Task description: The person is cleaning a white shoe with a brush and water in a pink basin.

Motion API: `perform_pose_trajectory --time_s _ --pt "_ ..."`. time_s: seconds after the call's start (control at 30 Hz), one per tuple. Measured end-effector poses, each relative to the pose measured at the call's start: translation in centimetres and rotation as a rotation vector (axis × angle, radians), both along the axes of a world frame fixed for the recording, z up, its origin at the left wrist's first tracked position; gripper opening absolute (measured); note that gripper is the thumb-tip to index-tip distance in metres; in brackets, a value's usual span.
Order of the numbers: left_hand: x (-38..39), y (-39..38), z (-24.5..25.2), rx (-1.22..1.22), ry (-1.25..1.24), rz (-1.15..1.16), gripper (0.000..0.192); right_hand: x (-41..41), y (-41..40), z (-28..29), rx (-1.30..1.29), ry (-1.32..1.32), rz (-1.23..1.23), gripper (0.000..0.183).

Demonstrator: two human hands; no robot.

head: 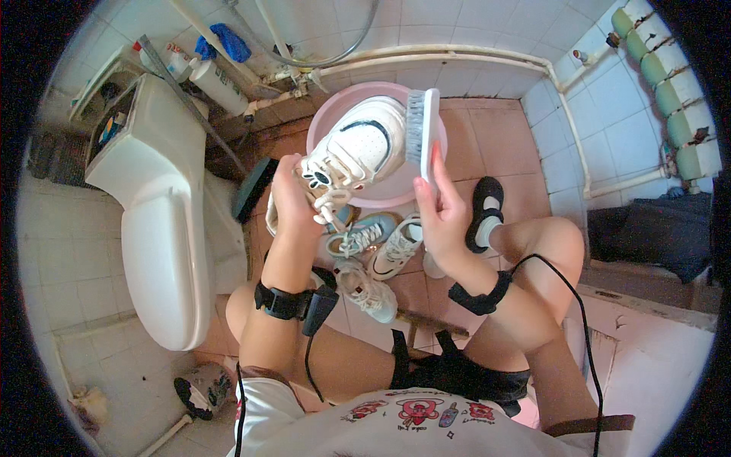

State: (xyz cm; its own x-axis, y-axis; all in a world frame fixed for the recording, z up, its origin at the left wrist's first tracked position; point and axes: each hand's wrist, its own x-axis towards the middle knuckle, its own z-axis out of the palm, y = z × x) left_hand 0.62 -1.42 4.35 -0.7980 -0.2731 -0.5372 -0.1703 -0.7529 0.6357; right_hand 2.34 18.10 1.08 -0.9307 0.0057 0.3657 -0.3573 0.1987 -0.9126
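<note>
My left hand grips a white lace-up sneaker with dark trim by its heel and ankle part, toe pointing away over a pink plastic basin. A white-handled scrub brush is in my right hand, held upright, its grey bristles facing left against or very close to the sneaker's toe. Most of the basin's inside is hidden behind the sneaker. Below the basin, several other sneakers lie on the tiled floor, among them a light blue one and white ones.
A white toilet stands at the left, with a white bottle behind it. Pipes run along the back wall. A dark cloth hangs at the right. A waste bin sits at lower left. Black cables run from both forearm straps.
</note>
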Motion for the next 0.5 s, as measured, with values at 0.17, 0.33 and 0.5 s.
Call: perform_pose_trajectory --time_s 0.17,0.33,0.5 --pt "-1.2 -2.0 -0.4 -0.085 0.045 0.214 0.02 2.0 -0.9 -0.2 0.092 -0.178 0.067 0.054" --pt "-0.6 0.2 0.4 -0.198 0.029 0.092 0.019 0.5 -0.1 -1.1 0.105 -0.117 0.005 0.054" --pt "-0.3 0.2 -0.8 -0.035 0.032 -0.027 0.019 0.3 0.6 0.4 0.016 -0.085 0.026 0.053"
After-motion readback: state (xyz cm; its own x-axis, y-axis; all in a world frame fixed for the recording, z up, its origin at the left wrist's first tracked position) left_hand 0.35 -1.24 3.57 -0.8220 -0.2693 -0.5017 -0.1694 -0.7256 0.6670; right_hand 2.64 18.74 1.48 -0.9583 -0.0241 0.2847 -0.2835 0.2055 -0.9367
